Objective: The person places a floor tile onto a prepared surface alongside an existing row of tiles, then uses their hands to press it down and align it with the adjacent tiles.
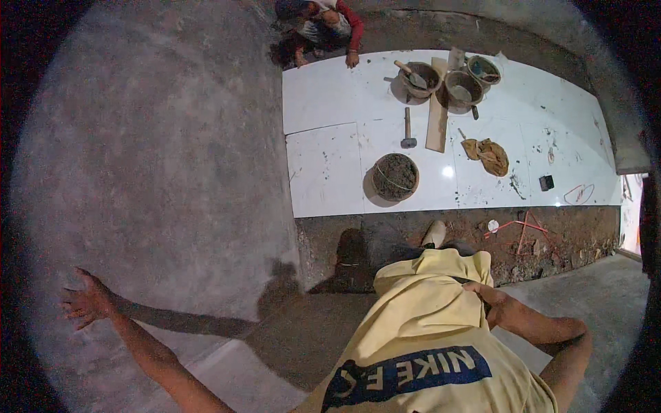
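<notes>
Left hand (pixel 89 301) splayed by the grey wall (pixel 172 138), right hand (pixel 480 294) at the yellow shirt (pixel 427 289)

The left hand reaches far out to the left, its fingers spread wide and holding nothing; whether it touches the wall, I cannot tell. The right hand, elbow bent, is at the front of the shirt near its lower edge; some fingers are hidden, so I cannot tell whether they grip the cloth. The shirt is on the person, with a dark blue panel (pixel 413 375) across it. A pale shoe (pixel 434 234) shows just beyond.

Ahead lie white tiles (pixel 320 172), spotted with dirt. A bucket (pixel 378 182) of dark mix (pixel 394 173) stands nearest, and a hammer (pixel 407 131) lies beyond it, head toward the person. Farther off, 3 more buckets (pixel 449 91) stand about a wooden board (pixel 436 127), 1 with a trowel (pixel 418 80) in it. A crumpled brown rag (pixel 494 158) lies right of the board, a small dark block (pixel 546 183) farther right. Thin red strands (pixel 523 233) cross the brown ground (pixel 585 237) before the tiles. At the far edge a co-worker (pixel 330 24) crouches.
</notes>
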Available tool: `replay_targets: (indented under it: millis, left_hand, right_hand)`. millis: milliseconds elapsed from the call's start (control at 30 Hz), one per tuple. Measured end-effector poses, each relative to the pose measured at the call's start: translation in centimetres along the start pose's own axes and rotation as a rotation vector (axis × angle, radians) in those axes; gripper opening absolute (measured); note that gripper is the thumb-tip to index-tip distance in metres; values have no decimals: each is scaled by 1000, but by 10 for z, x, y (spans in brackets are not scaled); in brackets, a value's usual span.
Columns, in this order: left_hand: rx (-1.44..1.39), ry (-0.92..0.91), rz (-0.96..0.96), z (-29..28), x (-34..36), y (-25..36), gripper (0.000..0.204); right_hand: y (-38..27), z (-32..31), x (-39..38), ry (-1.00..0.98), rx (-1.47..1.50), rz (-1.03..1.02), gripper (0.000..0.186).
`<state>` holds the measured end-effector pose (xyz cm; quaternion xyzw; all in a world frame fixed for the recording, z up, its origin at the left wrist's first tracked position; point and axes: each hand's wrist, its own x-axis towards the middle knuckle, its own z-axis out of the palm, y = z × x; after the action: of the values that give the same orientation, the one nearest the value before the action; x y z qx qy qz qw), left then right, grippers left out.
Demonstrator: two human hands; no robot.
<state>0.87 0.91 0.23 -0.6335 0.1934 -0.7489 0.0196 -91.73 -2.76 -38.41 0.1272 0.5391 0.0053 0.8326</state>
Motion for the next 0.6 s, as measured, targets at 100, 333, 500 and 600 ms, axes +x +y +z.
replay_targets:
  millis: [100,333,500,600]
  left_hand:
    - [612,-254,72,-1,0,-1,95]
    - [-149,-19,-47,-6,-2,5,98]
    - [-102,-47,-50,-6,-4,13,103]
    - [-124,-32,-30,-6,-2,9,101]
  right_hand:
    - [1,-10,4,70,9,37,42]
    - [-1,15,-17,92,6,-8,41]
    - [-6,14,-17,118,-18,-5,41]
    - [-7,15,-18,106,-28,-7,40]
